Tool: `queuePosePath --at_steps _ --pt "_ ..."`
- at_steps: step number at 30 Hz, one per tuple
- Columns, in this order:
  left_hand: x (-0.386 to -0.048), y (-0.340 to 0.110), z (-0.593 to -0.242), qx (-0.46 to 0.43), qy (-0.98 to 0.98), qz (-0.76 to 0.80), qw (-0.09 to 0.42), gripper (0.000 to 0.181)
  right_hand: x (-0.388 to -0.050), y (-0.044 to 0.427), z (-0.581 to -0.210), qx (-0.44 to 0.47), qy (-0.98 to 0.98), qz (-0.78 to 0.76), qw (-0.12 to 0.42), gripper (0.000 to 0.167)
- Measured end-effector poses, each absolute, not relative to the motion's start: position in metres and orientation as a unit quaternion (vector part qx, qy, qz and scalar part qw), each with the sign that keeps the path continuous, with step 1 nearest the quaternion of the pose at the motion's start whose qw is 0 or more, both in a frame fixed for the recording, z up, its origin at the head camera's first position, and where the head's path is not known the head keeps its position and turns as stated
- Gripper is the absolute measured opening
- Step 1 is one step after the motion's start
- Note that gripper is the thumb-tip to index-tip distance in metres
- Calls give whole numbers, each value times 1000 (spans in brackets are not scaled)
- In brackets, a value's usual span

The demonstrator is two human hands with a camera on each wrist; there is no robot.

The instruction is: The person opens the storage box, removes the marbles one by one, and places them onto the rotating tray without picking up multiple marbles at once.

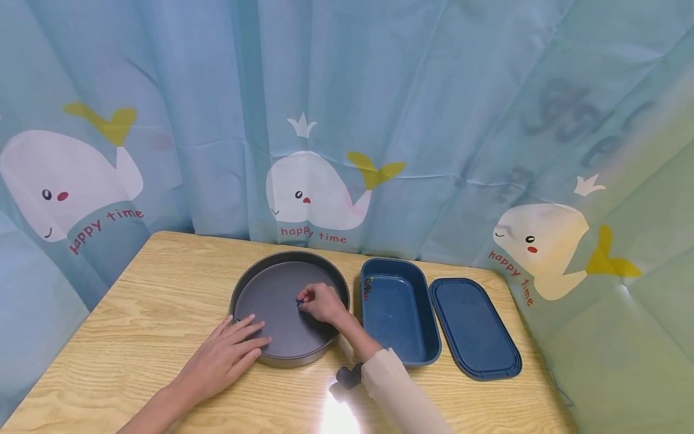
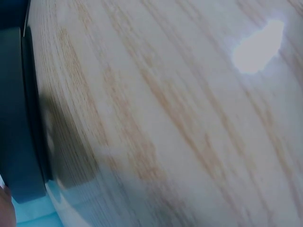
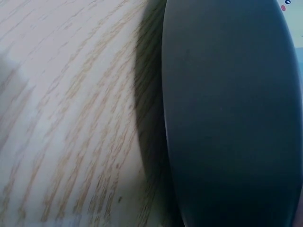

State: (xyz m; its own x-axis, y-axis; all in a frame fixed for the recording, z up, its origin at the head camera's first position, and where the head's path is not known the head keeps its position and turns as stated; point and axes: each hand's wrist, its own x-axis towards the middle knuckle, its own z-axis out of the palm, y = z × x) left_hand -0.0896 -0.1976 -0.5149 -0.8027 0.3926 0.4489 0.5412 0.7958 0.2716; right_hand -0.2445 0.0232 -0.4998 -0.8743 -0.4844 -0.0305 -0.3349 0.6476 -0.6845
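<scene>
A round dark grey pan (image 1: 271, 289) stands on the wooden table. Over its near-left rim lies my left hand (image 1: 233, 349), fingers straight and spread, the tips reaching inside. Beside those fingers, at the pan's left wall, a small green thing (image 1: 237, 321) peeks out, mostly covered. Inside the pan my right hand (image 1: 323, 304) pinches a small dark blue thing (image 1: 299, 303) between thumb and fingertips; its kind is too small to tell. The left wrist view shows the pan's outer wall (image 2: 19, 118) at its edge. In the right wrist view that wall (image 3: 232, 113) fills the right half.
Right of the pan is a blue rectangular container (image 1: 398, 319) with several tiny red, green and dark things (image 1: 367, 288) along its left wall. Its flat blue lid (image 1: 477, 328) lies farther right. A whale-print curtain (image 1: 325, 72) hangs behind the table (image 1: 179, 271).
</scene>
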Motion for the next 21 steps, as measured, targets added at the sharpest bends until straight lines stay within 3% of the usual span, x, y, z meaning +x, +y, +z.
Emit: queuePosePath --at_steps 21 --pt "-90 -198 -515 -252 -928 -193 195 26 -244 24 -499 -231 901 -350 108 8"
